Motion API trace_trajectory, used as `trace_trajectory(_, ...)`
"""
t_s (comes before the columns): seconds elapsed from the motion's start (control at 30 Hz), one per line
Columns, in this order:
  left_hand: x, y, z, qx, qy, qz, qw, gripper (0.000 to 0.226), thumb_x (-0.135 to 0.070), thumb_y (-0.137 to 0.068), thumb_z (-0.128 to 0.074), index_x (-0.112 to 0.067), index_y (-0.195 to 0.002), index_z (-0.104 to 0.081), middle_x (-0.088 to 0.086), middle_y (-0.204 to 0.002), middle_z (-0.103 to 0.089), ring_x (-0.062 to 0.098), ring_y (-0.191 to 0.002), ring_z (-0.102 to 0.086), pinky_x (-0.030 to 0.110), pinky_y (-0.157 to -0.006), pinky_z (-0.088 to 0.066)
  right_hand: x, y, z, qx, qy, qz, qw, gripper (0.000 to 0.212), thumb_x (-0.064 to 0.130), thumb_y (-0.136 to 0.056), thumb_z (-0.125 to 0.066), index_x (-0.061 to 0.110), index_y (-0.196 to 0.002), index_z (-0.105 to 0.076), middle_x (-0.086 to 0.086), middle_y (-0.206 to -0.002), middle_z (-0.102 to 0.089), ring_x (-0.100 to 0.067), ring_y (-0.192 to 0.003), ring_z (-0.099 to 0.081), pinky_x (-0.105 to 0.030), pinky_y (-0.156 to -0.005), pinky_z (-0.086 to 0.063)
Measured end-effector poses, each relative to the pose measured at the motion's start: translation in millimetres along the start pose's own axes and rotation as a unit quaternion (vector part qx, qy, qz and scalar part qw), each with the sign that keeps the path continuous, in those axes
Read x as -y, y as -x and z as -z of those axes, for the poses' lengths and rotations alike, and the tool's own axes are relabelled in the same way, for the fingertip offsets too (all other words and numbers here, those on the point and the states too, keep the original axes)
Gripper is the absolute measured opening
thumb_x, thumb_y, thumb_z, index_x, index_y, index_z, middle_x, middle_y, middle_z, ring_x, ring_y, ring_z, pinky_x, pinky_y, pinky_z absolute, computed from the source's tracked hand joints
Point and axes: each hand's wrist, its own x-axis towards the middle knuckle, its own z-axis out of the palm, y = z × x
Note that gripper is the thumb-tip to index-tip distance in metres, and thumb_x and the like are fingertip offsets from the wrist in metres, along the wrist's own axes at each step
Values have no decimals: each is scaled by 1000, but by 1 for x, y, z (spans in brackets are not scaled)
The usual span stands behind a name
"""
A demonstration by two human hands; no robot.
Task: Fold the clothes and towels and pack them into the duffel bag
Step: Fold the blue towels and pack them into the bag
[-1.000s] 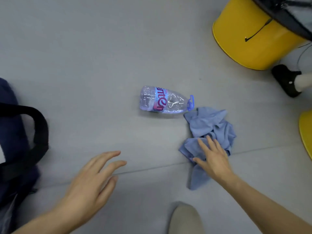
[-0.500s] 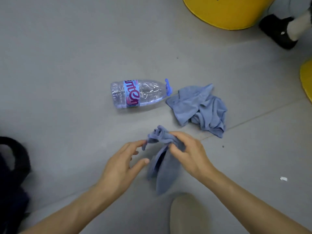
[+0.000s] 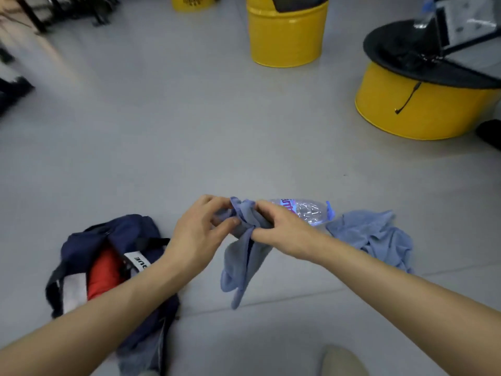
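I hold a small blue cloth (image 3: 244, 256) up over the grey floor. My left hand (image 3: 199, 234) pinches its bunched top from the left, and my right hand (image 3: 282, 229) grips the same top from the right; the rest hangs down between them. A second crumpled blue cloth (image 3: 374, 237) lies on the floor to the right. The open navy duffel bag (image 3: 108, 240) lies at lower left, with red and white fabric (image 3: 104, 272) showing inside.
A clear plastic water bottle (image 3: 309, 211) lies on its side behind my right hand. Two yellow drums (image 3: 284, 36) (image 3: 423, 101) stand at the back right, one capped with a black lid. A beige shoe tip (image 3: 341, 360) shows at the bottom edge.
My right hand picked one blue cloth off the floor and my left hand joined it. Both now hold it raised. The view tilted up, bringing the duffel bag and drums into sight.
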Motion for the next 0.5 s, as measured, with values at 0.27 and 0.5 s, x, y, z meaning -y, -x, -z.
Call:
trace_trajectory(0.27, -45, 74, 67, -161, -12, 37, 986, 11, -32, -95, -58, -29, -85, -61, -10, -73, -67, 6, -76, -59, 30, -67, -47, 107, 28, -13, -12, 32, -4, 999, 9, 20, -90, -56, 26, -87, -61, 15, -78, -63, -3, -73, -59, -23, -67, -44)
trace_trajectory(0.5, -36, 103, 65, -207, -10, -16, 978, 8, -30, -96, -62, -31, -90, -68, -14, -77, -65, 7, -78, -55, 34, -69, -45, 108, 53, -80, -120, 83, -9, 989, 46, 37, -86, -63, 42, -130, -51, 18, -131, -57, -7, -116, -57, -39, -100, -49)
